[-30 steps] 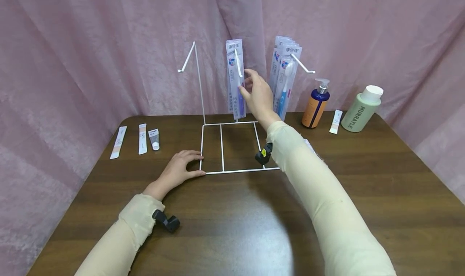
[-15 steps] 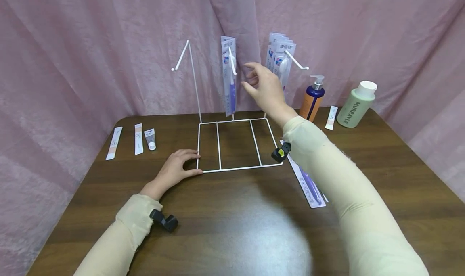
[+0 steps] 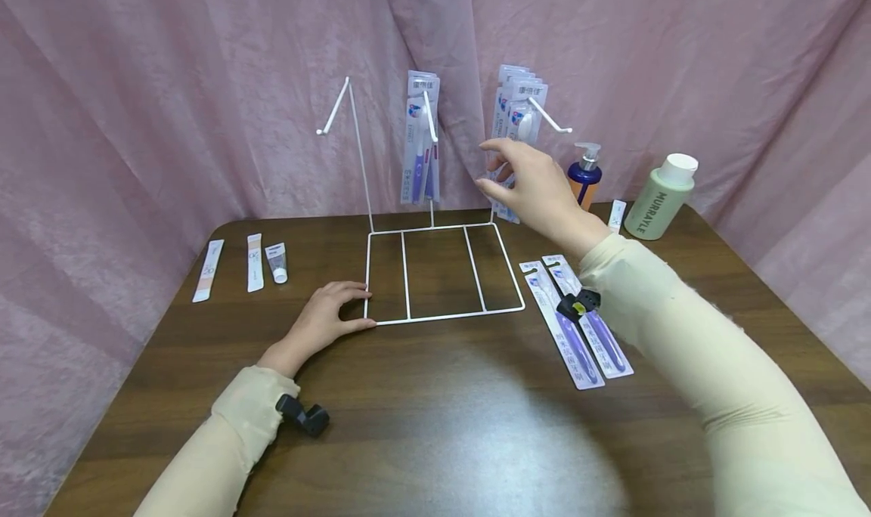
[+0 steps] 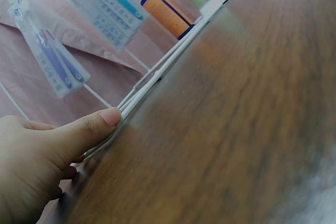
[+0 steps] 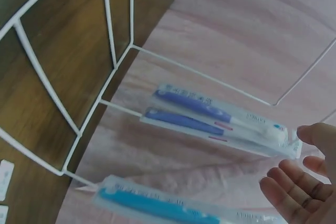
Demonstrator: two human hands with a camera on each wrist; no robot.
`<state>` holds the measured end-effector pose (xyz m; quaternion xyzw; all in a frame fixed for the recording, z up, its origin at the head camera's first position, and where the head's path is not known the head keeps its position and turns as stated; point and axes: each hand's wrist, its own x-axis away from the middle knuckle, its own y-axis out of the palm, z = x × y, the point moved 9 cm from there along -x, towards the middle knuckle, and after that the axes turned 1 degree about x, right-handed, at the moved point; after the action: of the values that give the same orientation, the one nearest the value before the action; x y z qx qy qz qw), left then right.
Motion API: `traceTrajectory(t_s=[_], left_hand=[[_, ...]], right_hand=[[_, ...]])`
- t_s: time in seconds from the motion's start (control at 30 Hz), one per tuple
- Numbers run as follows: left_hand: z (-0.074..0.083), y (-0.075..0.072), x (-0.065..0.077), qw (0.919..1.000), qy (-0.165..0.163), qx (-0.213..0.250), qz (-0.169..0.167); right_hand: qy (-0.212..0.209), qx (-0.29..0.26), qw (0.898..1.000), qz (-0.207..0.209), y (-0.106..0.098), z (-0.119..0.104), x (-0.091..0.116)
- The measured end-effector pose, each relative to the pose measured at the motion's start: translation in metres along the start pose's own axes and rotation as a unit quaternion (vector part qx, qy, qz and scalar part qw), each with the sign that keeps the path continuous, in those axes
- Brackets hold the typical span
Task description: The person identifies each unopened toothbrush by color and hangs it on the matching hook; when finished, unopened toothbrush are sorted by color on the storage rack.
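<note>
A white wire display rack point(image 3: 445, 317) with three hooks stands on the table. My left hand point(image 3: 318, 322) holds its front left corner, thumb on the front bar and fingers at the side bar. Packaged purple toothbrushes point(image 3: 418, 165) hang from the middle hook, turned slightly apart. More packaged toothbrushes point(image 3: 522, 97), a blue one among them in the right wrist view, hang from the right hook. In front of these, my right hand point(image 3: 537, 188) hovers with loosely bent fingers and nothing in them. Two purple toothbrush packs point(image 3: 570, 347) lie on the table beneath my right forearm.
At the left lie two sachets point(image 3: 255, 263) and a small tube point(image 3: 277, 263). An orange pump bottle point(image 3: 584, 175), partly behind my right hand, a sachet point(image 3: 616, 215) and a green bottle point(image 3: 661, 197) are at the back right. A pink curtain point(image 3: 272, 109) hangs behind.
My right hand has moved away from the middle hook's toothbrushes, to the right and slightly down. Those packs have swung apart. The packs on the table have come into view; my left hand stays on the rack.
</note>
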<state>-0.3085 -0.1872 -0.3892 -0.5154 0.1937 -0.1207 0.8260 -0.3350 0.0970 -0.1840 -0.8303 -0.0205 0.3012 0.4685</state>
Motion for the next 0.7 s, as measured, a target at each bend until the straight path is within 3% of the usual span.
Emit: traceTrajectory(t_s=[0.23, 0.43, 0.7], left_hand=[[0.001, 0.0, 0.002, 1.0, -0.001, -0.001, 0.001], [0.004, 0.002, 0.0, 1.0, -0.001, -0.001, -0.003], [0.007, 0.001, -0.002, 1.0, 0.001, -0.004, -0.005]], right_hand=[[-0.006, 0.003, 1.0, -0.003, -0.01, 0.014, 0.026], [-0.001, -0.021, 1.0, 0.006, -0.023, 0.034, 0.059], [0.015, -0.005, 1.0, 0.005, -0.03, 0.06, 0.1]])
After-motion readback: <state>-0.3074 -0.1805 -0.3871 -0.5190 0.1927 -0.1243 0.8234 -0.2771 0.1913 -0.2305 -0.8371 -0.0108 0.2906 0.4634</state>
